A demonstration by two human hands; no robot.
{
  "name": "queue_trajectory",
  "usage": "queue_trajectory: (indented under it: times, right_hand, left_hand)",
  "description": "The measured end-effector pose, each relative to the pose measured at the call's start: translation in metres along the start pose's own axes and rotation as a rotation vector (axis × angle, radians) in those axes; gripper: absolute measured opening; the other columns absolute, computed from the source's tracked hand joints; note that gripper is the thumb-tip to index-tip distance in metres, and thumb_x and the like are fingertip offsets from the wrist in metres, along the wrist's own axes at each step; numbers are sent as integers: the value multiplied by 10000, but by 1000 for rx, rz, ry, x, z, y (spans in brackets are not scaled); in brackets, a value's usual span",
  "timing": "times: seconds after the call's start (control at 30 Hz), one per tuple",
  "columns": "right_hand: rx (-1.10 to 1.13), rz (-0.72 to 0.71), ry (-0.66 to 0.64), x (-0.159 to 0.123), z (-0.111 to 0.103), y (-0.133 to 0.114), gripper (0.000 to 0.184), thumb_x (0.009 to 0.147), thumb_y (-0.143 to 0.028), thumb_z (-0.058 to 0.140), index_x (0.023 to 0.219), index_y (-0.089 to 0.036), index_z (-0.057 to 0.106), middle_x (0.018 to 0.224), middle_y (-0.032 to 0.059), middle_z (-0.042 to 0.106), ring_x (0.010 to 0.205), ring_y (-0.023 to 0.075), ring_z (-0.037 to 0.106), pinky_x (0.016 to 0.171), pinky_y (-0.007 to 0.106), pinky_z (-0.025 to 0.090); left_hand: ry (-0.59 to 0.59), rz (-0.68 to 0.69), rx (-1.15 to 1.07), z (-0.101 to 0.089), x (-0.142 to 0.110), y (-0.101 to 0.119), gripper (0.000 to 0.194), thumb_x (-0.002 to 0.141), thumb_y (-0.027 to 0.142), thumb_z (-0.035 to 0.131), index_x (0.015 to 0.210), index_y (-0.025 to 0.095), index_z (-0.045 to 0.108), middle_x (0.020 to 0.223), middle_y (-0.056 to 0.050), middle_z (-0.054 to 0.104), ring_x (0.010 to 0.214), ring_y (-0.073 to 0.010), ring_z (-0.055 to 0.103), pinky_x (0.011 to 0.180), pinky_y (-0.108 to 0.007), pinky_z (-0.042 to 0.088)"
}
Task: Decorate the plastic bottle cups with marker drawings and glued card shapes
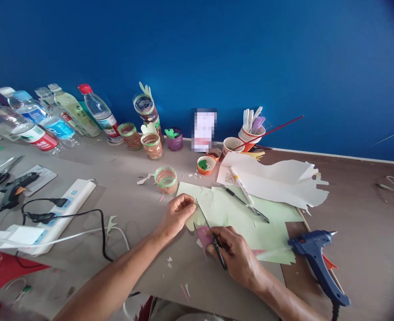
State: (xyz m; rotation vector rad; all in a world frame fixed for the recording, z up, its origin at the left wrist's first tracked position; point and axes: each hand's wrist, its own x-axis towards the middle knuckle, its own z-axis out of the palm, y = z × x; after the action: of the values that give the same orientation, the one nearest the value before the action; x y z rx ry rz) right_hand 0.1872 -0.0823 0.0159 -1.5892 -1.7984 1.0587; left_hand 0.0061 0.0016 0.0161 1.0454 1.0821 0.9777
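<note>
My left hand (178, 213) is closed in a pinch on a small pale green paper cut-out (192, 221) near the middle of the table. My right hand (235, 256) is closed around black scissors (213, 237), whose blades point up and left into that cut-out. A pink paper scrap (203, 234) lies under the blades. Both hands work over a large pale green sheet (250, 220). A black pen (246, 204) lies on that sheet.
A blue glue gun (317, 258) lies at the right. White paper (277, 178) with a marker (241, 185), paper cups (250, 136), yarn-wrapped jars (165, 179), plastic bottles (63, 118), a power strip (63, 209) with cables and a second glue gun (14, 189) stand around.
</note>
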Motion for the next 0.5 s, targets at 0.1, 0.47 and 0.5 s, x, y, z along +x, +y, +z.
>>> queue_trajectory:
  times: [0.1,0.47,0.5]
  right_hand:
    - [-8,5,-11,0,0,0,305,826,-292,556,1036,-153,728,686,48,626,766,222,552,678,316,478]
    - [-23,-32,47,0,0,3,249,826,-292,575,979,-171,729,702,54,652,732,204,559,655,299,474]
    - [-9,-21,62,1,0,4,238,822,-297,579,960,-172,726,695,54,648,724,204,557,647,298,472]
  left_hand:
    - [-6,-1,-1,0,0,2,284,654,397,774,713,172,610,649,28,548,603,-111,461,589,-239,362]
    - [8,-20,2,-1,2,0,303,633,404,787,722,176,609,632,44,516,577,-99,427,567,-234,338]
    - [11,-15,0,-2,2,-1,303,638,405,786,722,177,606,632,46,510,576,-97,422,567,-233,336]
